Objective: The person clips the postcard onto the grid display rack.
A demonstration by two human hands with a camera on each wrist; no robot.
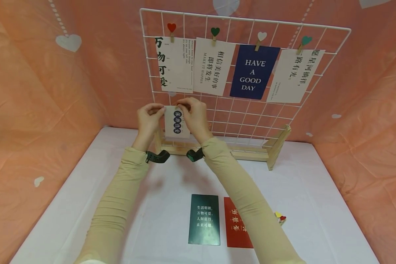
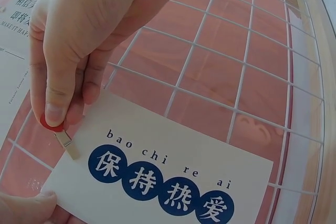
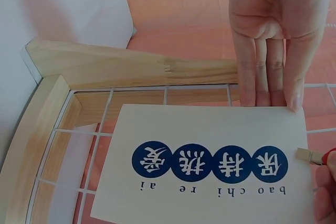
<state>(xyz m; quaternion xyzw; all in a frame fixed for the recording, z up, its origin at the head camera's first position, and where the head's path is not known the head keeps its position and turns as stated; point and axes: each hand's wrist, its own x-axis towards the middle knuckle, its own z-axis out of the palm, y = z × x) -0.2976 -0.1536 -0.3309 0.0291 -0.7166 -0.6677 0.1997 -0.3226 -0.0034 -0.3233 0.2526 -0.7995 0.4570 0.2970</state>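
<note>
A white card [image 1: 169, 126] with blue circles and white characters is held upright against the lower left of the wire grid. My left hand [image 1: 147, 119] pinches its left edge between thumb and fingers, as the right wrist view shows. My right hand [image 1: 196, 115] pinches the red head of a small wooden clothespin [image 2: 64, 140] at the card's top edge. The clothespin's wooden tip [image 3: 304, 154] lies over the card's margin; whether it also grips a wire cannot be told. Most of my right hand is outside the right wrist view.
The white wire grid [image 1: 249, 121] stands in a wooden base [image 1: 250, 155]. Heart-topped clothespins hold several cards on its upper part, including a blue card [image 1: 255, 73]. On the white table [image 1: 158, 220] lie a green card [image 1: 204, 234], a red card [image 1: 234, 234] partly under my right sleeve, and small clothespins [image 1: 281, 217].
</note>
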